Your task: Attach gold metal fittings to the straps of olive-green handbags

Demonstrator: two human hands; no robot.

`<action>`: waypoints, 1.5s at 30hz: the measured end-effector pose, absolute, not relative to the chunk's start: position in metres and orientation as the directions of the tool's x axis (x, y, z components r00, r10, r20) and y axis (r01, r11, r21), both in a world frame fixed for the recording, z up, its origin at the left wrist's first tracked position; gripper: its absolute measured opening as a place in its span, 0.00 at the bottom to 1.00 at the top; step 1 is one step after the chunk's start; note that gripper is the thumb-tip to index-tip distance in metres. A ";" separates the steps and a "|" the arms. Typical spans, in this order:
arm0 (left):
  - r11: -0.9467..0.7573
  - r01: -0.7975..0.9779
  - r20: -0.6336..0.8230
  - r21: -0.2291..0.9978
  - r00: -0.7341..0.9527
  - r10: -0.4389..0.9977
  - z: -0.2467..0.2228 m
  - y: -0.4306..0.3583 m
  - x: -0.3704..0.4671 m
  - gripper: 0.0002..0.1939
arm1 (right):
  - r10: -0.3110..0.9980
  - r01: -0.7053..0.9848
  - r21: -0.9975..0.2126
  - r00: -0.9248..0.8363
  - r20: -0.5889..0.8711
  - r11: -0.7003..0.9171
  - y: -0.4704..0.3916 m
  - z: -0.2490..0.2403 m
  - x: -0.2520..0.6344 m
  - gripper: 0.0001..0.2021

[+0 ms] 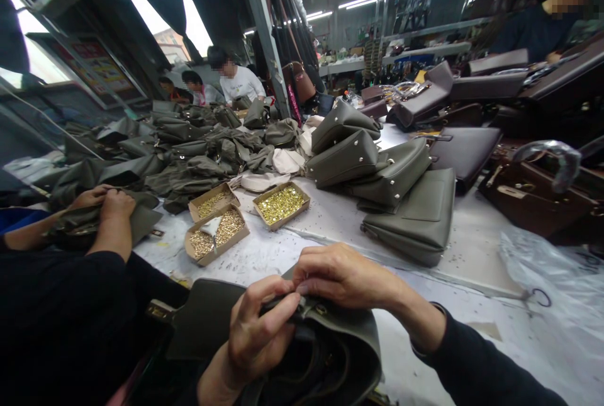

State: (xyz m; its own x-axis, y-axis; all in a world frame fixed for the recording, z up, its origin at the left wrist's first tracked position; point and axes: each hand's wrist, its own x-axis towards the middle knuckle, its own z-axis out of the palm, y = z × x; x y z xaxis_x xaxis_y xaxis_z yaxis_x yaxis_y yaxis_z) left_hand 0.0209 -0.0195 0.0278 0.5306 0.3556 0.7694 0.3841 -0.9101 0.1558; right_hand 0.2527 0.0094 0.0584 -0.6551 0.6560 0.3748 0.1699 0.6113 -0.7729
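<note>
- Two bare hands, left hand and right hand, pinched the rim of an open, olive-grey leather handbag in the foreground, seemingly to steady it; whether anything small lay between the fingers, I couldn't tell.
- Three shallow brown cardboard boxes of gold-coloured metal pieces sat just beyond, probably for easy reach.
- Olive-grey leather bags lay heaped on the speckled white tabletop, perhaps saving space.
- Farther back, a white-shirted person bent forward near bright windows.
</note>
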 end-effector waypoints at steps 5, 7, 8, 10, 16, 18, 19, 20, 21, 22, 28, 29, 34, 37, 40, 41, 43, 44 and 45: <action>-0.907 0.374 0.769 0.194 0.516 0.377 0.029 -0.019 0.021 0.22 | 0.658 0.102 -0.818 -0.654 0.373 0.566 0.011 0.059 0.253 0.06; -0.907 0.366 0.767 0.208 0.515 0.383 0.028 -0.019 0.020 0.22 | 0.647 0.009 -0.857 -0.660 0.382 0.515 0.013 0.055 0.254 0.06; -0.908 0.364 0.765 0.206 0.519 0.382 0.028 -0.019 0.020 0.22 | 0.645 -0.012 -0.866 -0.662 0.382 0.500 0.014 0.053 0.254 0.06; -0.910 0.363 0.762 0.200 0.527 0.377 0.028 -0.019 0.020 0.22 | 0.654 0.001 -0.863 -0.653 0.382 0.505 0.015 0.050 0.254 0.05; -0.913 0.351 0.765 0.206 0.524 0.374 0.025 -0.017 0.020 0.22 | 0.654 0.173 -0.763 -0.650 0.386 0.622 0.011 0.054 0.253 0.03; -0.913 0.349 0.756 0.212 0.533 0.380 0.024 -0.016 0.020 0.23 | 0.654 0.226 -0.735 -0.662 0.365 0.639 0.010 0.055 0.253 0.03; -0.911 0.349 0.751 0.217 0.536 0.385 0.023 -0.016 0.019 0.23 | 0.653 0.239 -0.728 -0.667 0.358 0.643 0.009 0.055 0.253 0.04; -0.909 0.352 0.746 0.224 0.538 0.392 0.023 -0.016 0.019 0.24 | 0.652 0.245 -0.724 -0.671 0.353 0.645 0.009 0.055 0.253 0.04; -0.906 0.356 0.741 0.228 0.540 0.398 0.022 -0.015 0.019 0.24 | 0.650 0.250 -0.722 -0.675 0.348 0.646 0.009 0.055 0.253 0.04; -0.904 0.361 0.739 0.228 0.541 0.402 0.022 -0.015 0.019 0.24 | 0.649 0.254 -0.719 -0.679 0.343 0.647 0.010 0.054 0.253 0.04; -0.899 0.368 0.737 0.238 0.534 0.414 0.024 -0.016 0.021 0.25 | 0.648 0.296 -0.701 -0.699 0.304 0.648 0.011 0.055 0.252 0.04; -0.899 0.367 0.737 0.240 0.534 0.415 0.024 -0.016 0.022 0.24 | 0.651 0.298 -0.706 -0.699 0.296 0.642 0.010 0.055 0.251 0.04; -0.891 0.381 0.742 0.247 0.518 0.426 0.028 -0.020 0.024 0.21 | 0.675 0.314 -0.738 -0.694 0.251 0.597 0.005 0.056 0.247 0.05; -0.876 0.412 0.750 0.252 0.489 0.446 0.030 -0.021 0.025 0.20 | 0.674 0.327 -0.744 -0.707 0.216 0.582 0.004 0.058 0.244 0.06; -0.876 0.412 0.767 0.252 0.466 0.440 0.027 -0.020 0.025 0.19 | 0.670 0.347 -0.739 -0.719 0.185 0.577 0.006 0.061 0.240 0.08; -0.879 0.408 0.773 0.249 0.463 0.434 0.026 -0.019 0.024 0.20 | 0.668 0.352 -0.737 -0.723 0.177 0.577 0.008 0.062 0.238 0.08; -0.884 0.397 0.779 0.248 0.461 0.426 0.024 -0.017 0.023 0.20 | 0.662 0.350 -0.740 -0.730 0.169 0.574 0.010 0.064 0.234 0.08; -0.885 0.390 0.779 0.252 0.460 0.425 0.023 -0.016 0.022 0.20 | 0.662 0.347 -0.745 -0.730 0.167 0.570 0.012 0.064 0.233 0.09; -0.886 0.386 0.778 0.259 0.461 0.428 0.022 -0.016 0.022 0.21 | 0.663 0.341 -0.751 -0.730 0.168 0.566 0.013 0.064 0.231 0.09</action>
State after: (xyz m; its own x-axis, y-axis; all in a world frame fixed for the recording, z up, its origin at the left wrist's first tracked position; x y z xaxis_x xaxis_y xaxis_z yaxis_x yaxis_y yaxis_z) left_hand 0.0222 -0.0158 0.0219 0.4605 0.4281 0.7776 0.3855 -0.8855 0.2592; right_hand 0.2312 0.0127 0.0641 -0.7301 0.6625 0.1676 0.3409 0.5656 -0.7509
